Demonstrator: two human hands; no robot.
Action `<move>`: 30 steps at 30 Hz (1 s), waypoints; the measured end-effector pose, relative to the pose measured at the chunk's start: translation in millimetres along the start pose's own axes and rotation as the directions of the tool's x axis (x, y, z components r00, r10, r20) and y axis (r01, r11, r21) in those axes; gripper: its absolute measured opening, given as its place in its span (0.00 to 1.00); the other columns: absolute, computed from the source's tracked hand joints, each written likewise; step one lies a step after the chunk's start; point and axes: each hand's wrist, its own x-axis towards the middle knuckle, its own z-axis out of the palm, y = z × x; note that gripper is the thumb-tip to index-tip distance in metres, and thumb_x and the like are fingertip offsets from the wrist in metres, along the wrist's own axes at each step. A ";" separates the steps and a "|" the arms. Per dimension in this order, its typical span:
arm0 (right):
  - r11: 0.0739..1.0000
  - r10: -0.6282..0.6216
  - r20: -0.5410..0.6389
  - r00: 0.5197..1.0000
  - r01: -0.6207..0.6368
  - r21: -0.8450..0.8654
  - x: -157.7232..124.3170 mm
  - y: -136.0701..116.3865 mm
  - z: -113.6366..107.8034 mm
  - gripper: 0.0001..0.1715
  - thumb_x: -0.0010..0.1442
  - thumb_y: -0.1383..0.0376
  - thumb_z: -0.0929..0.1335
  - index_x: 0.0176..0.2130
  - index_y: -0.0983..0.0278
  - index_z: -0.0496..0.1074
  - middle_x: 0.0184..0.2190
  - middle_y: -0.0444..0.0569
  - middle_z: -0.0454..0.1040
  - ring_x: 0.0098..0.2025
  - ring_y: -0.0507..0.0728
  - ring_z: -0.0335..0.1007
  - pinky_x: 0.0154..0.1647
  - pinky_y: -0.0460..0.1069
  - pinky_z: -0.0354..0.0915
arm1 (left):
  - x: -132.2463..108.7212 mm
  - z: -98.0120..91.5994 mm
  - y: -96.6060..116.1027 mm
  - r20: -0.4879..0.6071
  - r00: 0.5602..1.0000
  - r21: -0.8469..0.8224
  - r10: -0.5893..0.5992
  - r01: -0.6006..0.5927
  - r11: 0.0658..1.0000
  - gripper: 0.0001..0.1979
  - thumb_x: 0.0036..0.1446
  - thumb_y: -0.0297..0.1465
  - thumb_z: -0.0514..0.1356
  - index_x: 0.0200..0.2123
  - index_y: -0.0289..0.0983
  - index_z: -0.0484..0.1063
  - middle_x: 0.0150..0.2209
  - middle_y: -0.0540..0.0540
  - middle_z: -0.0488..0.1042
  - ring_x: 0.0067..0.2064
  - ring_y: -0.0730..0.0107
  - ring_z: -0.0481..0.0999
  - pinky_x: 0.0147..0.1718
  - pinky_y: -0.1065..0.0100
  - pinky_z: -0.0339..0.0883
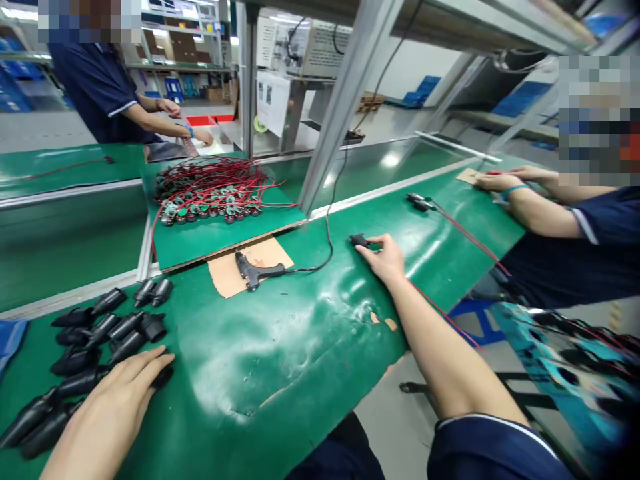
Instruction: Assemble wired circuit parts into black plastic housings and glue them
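My left hand (pixel 117 397) reaches over a pile of black plastic housings (pixel 125 327) at the lower left, its fingertips on one black housing (pixel 163 377) partly hidden beneath them. Farther right, my right hand (pixel 385 260) pinches a small black part (pixel 359 240) between thumb and fingers, at the table surface. Red wires (pixel 440 310) run out from behind my right forearm. Between the hands, a black glue gun (pixel 257 270) lies on a piece of cardboard (pixel 225 277), its cable trailing right and upward.
A raised green board (pixel 200 243) holds a heap of red-wired round parts (pixel 215 193). A metal post (pixel 345 100) rises behind the table. Another black part with red wires (pixel 420 202) lies at right. One person works at far left, another at right with hands (pixel 505 181) over the table.
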 end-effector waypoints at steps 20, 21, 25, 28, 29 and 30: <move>0.567 -0.809 0.262 0.526 0.816 0.113 36.1 -280.0 126.1 0.11 0.65 0.68 0.67 0.40 0.63 0.82 0.49 0.59 0.74 0.55 0.68 0.60 0.56 0.63 0.55 | 44.1 -20.6 91.7 0.121 0.817 -0.747 -0.563 0.449 0.490 0.08 0.68 0.38 0.57 0.39 0.41 0.62 0.33 0.50 0.72 0.32 0.69 0.72 0.33 0.68 0.67; 0.570 -0.808 0.265 0.527 0.813 0.118 35.7 -284.2 128.5 0.11 0.65 0.68 0.67 0.39 0.64 0.81 0.49 0.60 0.74 0.55 0.69 0.60 0.56 0.65 0.55 | 44.0 -20.8 91.3 0.114 0.818 -0.752 -0.565 0.442 0.489 0.08 0.68 0.37 0.57 0.40 0.41 0.62 0.35 0.49 0.73 0.34 0.68 0.74 0.35 0.67 0.69; 0.555 -0.825 0.264 0.500 0.805 0.209 13.3 -295.0 133.3 0.07 0.62 0.67 0.68 0.37 0.66 0.78 0.54 0.63 0.72 0.60 0.73 0.59 0.60 0.69 0.55 | 45.6 -25.0 90.8 0.104 0.829 -0.784 -0.549 0.408 0.468 0.08 0.67 0.36 0.61 0.44 0.40 0.67 0.43 0.45 0.77 0.42 0.65 0.78 0.42 0.65 0.70; 0.475 -0.876 0.268 0.400 0.808 0.348 -21.7 -303.9 132.2 0.06 0.60 0.64 0.70 0.38 0.64 0.75 0.60 0.60 0.71 0.65 0.71 0.59 0.67 0.69 0.50 | 46.7 -28.5 90.9 0.099 0.852 -0.806 -0.514 0.372 0.460 0.09 0.67 0.36 0.61 0.48 0.41 0.70 0.41 0.45 0.78 0.41 0.65 0.78 0.40 0.66 0.71; 0.443 -0.894 0.265 0.360 0.799 0.408 -34.4 -307.8 130.1 0.06 0.61 0.63 0.70 0.39 0.63 0.73 0.57 0.57 0.73 0.64 0.68 0.63 0.69 0.69 0.49 | 46.2 -29.5 91.2 0.084 0.853 -0.805 -0.515 0.363 0.469 0.09 0.68 0.36 0.60 0.49 0.41 0.70 0.40 0.46 0.77 0.40 0.65 0.78 0.39 0.66 0.71; 0.410 -0.911 0.256 0.324 0.779 0.474 -46.6 -312.1 126.6 0.06 0.62 0.63 0.68 0.40 0.62 0.72 0.53 0.54 0.76 0.60 0.66 0.68 0.69 0.68 0.51 | 45.3 -30.5 91.7 0.066 0.849 -0.800 -0.524 0.359 0.480 0.09 0.68 0.36 0.60 0.50 0.41 0.69 0.38 0.47 0.76 0.39 0.65 0.77 0.38 0.66 0.71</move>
